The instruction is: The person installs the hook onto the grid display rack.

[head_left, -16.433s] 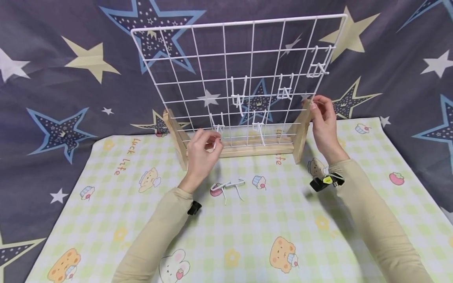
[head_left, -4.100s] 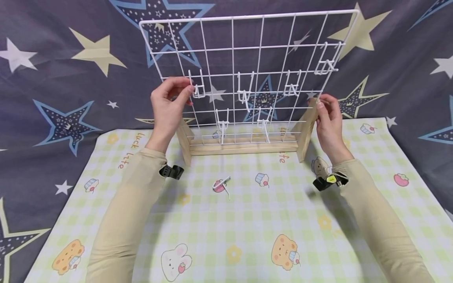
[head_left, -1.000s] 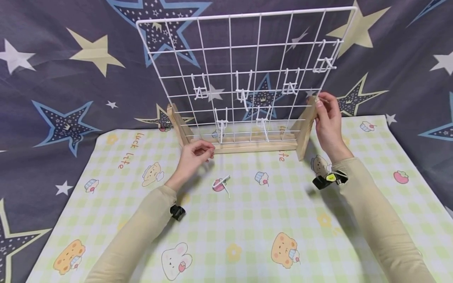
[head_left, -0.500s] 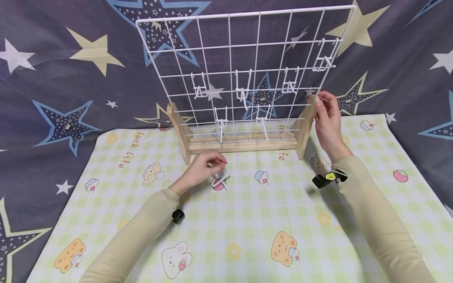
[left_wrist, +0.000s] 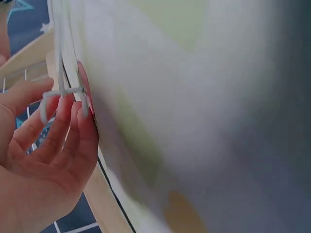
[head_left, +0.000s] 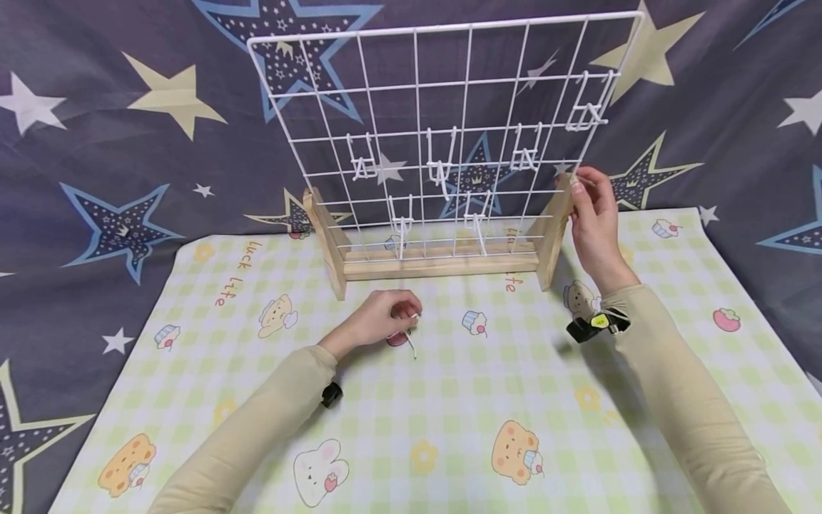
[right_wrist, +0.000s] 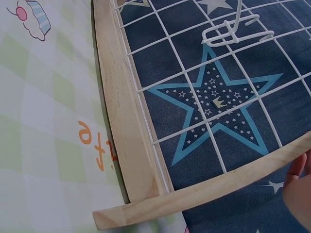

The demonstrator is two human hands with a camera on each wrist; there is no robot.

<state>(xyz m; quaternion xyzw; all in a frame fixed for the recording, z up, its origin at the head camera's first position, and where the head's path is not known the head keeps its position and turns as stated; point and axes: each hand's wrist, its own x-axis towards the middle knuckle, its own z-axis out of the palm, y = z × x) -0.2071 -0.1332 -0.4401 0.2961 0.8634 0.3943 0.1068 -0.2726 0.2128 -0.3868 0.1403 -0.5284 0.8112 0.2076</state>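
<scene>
My left hand point(head_left: 385, 318) is low over the table, thumb and fingers pinching a white wire display hook point(head_left: 412, 348). In the left wrist view the hook point(left_wrist: 62, 91) sits between the thumb and the fingertips, its long prong pointing away. My right hand point(head_left: 594, 214) grips the top of the right wooden upright point(head_left: 551, 239) of a stand, at the edge of the white wire grid panel point(head_left: 443, 28). Only part of that hand point(right_wrist: 299, 191) shows in the right wrist view, its fingers mostly behind the wood.
Several white hooks, one a middle-row hook point(head_left: 439, 171), hang on the grid. A wooden base bar point(head_left: 443, 268) joins the right upright to a left upright point(head_left: 325, 243). Checked cloth point(head_left: 462, 400) covers the table; a star-patterned curtain point(head_left: 58, 178) hangs behind.
Two hooks lay on the table at first; more now hang on the grid, at lower left and upper left. My left hand has come down to the hook on the cloth. The right hand stays put.
</scene>
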